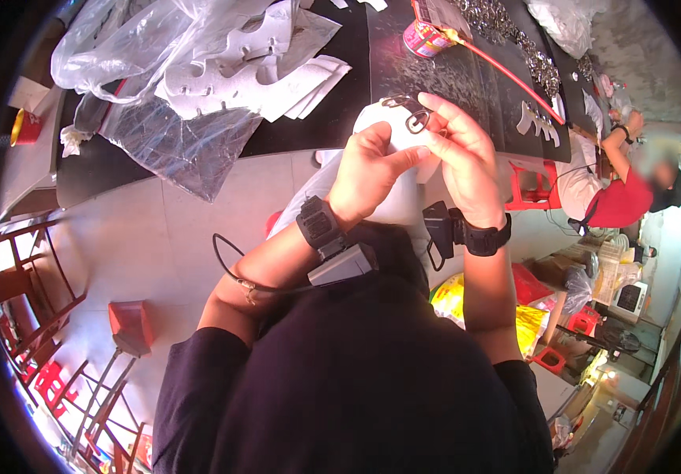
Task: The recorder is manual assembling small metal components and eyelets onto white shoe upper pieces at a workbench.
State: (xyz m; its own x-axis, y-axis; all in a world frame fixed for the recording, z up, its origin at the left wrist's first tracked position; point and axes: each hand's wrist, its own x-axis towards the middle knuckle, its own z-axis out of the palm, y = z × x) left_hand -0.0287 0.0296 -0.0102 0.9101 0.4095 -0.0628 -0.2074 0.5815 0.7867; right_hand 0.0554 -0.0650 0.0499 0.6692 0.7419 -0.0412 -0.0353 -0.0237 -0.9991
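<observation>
Near the table's front edge, my two hands meet around a white card-like piece (371, 119). My left hand (372, 171) is closed on it, thumb pointing right along its lower side. Against its upper right part sits a dark, curled, wire-like piece (417, 120), whose exact kind I cannot make out. My right hand (468, 162) pinches at the right side, thumb and fingers bent around the edge beside the dark curl. Fingers partly hide both pieces. Farther left on the table lie several white cut-out cards (230, 85) with notches.
Clear plastic bags (174, 146) overhang the black table (309, 136) at left. Toward the back are a pink tub (425, 39), a red stick (506, 69) and a heap of shiny metal pieces (542, 73). A person in red (623, 197) works at the right.
</observation>
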